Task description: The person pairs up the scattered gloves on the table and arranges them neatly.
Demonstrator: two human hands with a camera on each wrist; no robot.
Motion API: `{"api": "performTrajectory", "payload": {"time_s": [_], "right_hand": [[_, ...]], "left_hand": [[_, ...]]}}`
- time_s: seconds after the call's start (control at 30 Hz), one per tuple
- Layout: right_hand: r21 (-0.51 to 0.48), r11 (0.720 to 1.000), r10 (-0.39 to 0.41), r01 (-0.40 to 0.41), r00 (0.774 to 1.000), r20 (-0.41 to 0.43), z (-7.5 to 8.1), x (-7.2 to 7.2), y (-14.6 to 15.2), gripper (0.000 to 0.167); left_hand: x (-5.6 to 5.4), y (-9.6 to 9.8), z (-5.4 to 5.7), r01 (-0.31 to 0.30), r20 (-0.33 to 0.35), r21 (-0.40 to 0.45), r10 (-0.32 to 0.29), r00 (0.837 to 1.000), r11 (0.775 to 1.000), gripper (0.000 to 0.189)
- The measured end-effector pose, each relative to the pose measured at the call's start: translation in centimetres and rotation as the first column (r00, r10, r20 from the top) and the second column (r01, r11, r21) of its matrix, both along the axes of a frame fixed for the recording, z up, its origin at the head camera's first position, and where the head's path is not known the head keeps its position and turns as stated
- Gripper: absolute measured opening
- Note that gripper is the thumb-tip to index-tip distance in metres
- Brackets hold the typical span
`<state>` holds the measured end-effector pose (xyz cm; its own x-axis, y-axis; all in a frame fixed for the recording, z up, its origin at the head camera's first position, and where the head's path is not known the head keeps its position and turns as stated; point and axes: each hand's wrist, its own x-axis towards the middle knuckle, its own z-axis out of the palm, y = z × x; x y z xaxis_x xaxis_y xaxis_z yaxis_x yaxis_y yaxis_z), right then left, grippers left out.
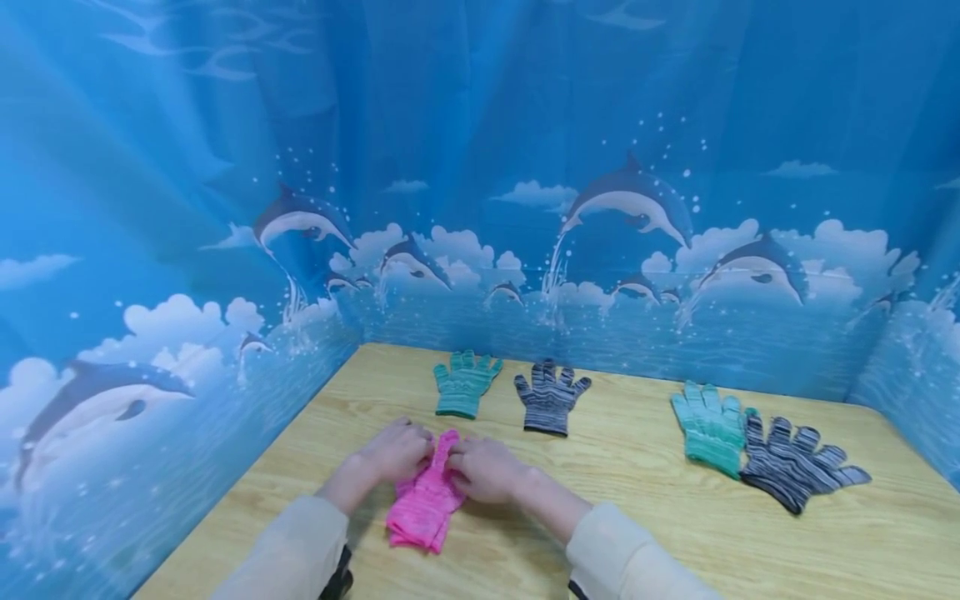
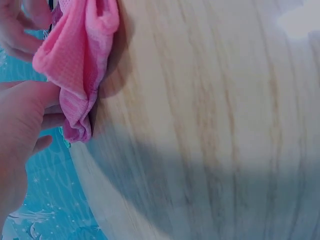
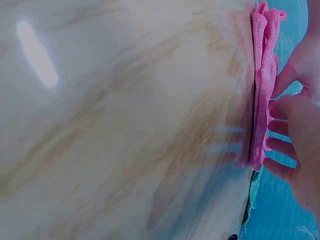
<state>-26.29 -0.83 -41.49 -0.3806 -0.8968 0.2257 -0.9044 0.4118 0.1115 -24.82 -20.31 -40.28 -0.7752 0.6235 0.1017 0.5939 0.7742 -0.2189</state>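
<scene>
A: Grip first, quick.
B: Left hand (image 1: 397,450): thumb and a bent finger pinch one edge of a bright pink knitted glove (image 1: 427,504). Right hand (image 1: 487,471): fingertips against the opposite edge; pinching or only touching, can't tell.
A: Where's the glove?
B: Between the hands, on the glossy wood-grain table (image 1: 615,475), finger end away from the person, cuff end toward them. Layers show at the cuff; one glove or two, can't tell.
A: Next ring out.
B: Cream long sleeves (image 1: 292,542) on both arms, a black item (image 1: 337,575) poking out under the left one. Beyond the hands, a teal-green banded knit glove (image 1: 461,385), flat, fingers away. Right of it, near but apart, a black-and-white marled knit glove (image 1: 550,402), dark cuff edge, fingers away too.
A: Far right?
B: A paler green knit glove (image 1: 708,429), touching a black-and-white striped knit glove (image 1: 795,467) with fingers splayed rightward.
A: Print, lettering?
B: Print's pictorial: leaping dolphins (image 1: 630,200), white clouds (image 1: 172,321), rippled water (image 1: 465,321), all on the blue sheet backdrop (image 1: 480,125) around the table.
</scene>
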Motion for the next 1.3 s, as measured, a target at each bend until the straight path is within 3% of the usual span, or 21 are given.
{"api": "performTrajectory", "payload": {"time_s": [0.2, 0.7, 1.1, 1.3], "right_hand": [[-0.095, 0.992, -0.085, 0.079, 0.995, -0.055, -0.2, -1.0, -0.6, 0.012], [-0.131, 0.960, -0.243, 0.248, 0.969, 0.049, -1.3, -2.3, -1.6, 0.013], [-0.159, 0.965, -0.202, 0.208, 0.978, 0.051, -1.4, -2.8, -2.0, 0.020], [-0.089, 0.973, -0.205, 0.212, 0.976, 0.078, -1.3, -2.8, -2.1, 0.025]], "left_hand": [[0.2, -0.2, -0.1, 0.037, -0.030, -0.031, -0.038, 0.999, 0.999, 0.007], [0.1, -0.5, -0.8, 0.073, -0.064, -0.015, -0.073, 0.995, 0.997, 0.007], [0.2, -0.5, -0.8, 0.046, -0.046, -0.032, -0.048, 0.998, 0.998, 0.006], [0.4, -0.5, -0.6, 0.045, -0.043, -0.013, -0.046, 0.998, 0.999, 0.006]]}}
